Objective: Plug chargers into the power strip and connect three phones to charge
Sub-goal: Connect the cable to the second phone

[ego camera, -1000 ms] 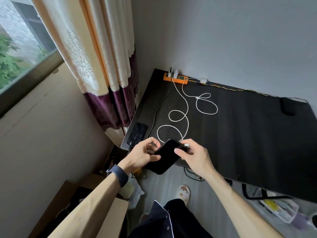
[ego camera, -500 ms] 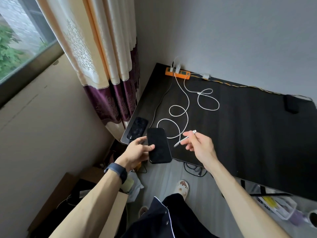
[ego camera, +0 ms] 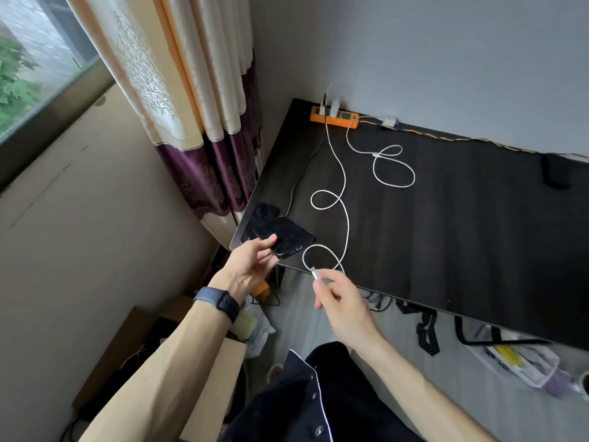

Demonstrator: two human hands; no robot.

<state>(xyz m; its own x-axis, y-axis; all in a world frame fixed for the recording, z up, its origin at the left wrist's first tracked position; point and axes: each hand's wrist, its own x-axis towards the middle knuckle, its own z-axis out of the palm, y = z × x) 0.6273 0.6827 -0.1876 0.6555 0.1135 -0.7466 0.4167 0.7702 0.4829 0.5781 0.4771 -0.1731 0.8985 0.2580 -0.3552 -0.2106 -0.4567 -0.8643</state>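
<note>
Two risks: left hand (ego camera: 251, 269) only pinches the phone (ego camera: 284, 237) by its corner over the surface (ego camera: 462, 244) edge, right hand (ego camera: 338, 298) closed on the cable plug (ego camera: 316, 275), so a misaligned push could drop it.

You are looking down at a dark wood-grain table (ego camera: 462, 250) set against a plain grey wall (ego camera: 430, 52). To your left hangs a cream curtain with a purple hem (ego camera: 178, 90), beside a window with green leaves outside (ego camera: 22, 74). A brown cardboard box (ego camera: 134, 339) and a clear plastic bin (ego camera: 516, 365) sit on the grey floor (ego camera: 414, 342).
</note>
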